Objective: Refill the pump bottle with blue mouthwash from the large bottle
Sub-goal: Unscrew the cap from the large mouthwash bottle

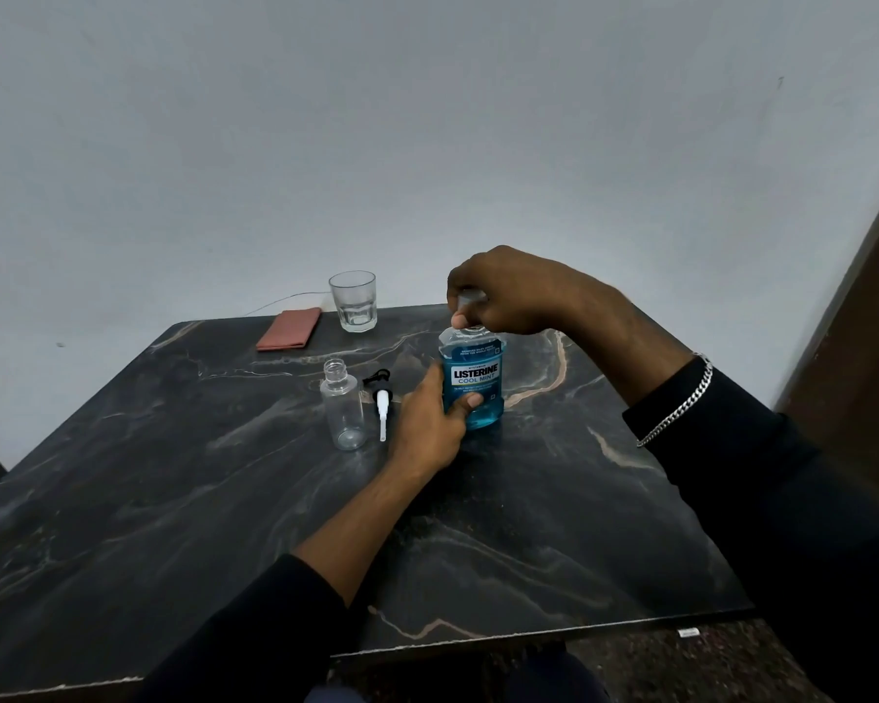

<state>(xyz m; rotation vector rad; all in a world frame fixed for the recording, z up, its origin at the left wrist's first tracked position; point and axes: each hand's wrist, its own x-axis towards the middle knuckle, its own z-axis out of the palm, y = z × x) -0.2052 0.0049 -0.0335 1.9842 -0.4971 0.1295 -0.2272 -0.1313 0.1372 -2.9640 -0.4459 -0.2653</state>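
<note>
The large mouthwash bottle (474,383), full of blue liquid with a white label, stands upright on the dark marble table (224,499). My left hand (430,421) wraps around its lower body. My right hand (498,291) is closed over its cap from above, hiding most of the cap. Left of it stands the small clear pump bottle (343,411), empty and with its neck open. The pump head (380,400), black collar and white tube, lies flat on the table between the two bottles.
A clear drinking glass (354,300) stands at the table's far edge. A folded reddish cloth (289,329) lies to its left. A grey wall rises behind the table, and a brown panel (863,317) stands at the right.
</note>
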